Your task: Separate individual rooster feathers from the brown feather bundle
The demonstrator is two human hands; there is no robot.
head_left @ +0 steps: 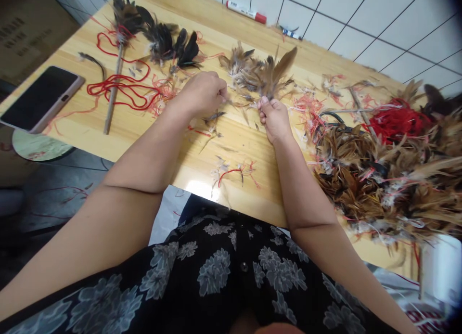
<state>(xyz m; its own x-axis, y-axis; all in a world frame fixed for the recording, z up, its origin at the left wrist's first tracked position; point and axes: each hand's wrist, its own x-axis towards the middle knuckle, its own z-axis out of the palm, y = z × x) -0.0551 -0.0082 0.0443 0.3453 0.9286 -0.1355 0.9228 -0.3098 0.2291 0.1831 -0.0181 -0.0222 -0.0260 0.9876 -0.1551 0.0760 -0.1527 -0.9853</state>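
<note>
Left hand: head view, back up, fingers curled under; cannot tell how closed, or on what
Right hand: thumb and fingers pinched together on brown feathers
Brown feathers: nearer the wearer than the marker; long axis leans rightward, tips away

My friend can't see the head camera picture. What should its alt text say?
A person's right hand pinches brown feathers at a wooden table, the left hand curled nearby. A big feather pile lies right; left are looped red cord, a stick topped with dark feathers, and a phone.
</note>
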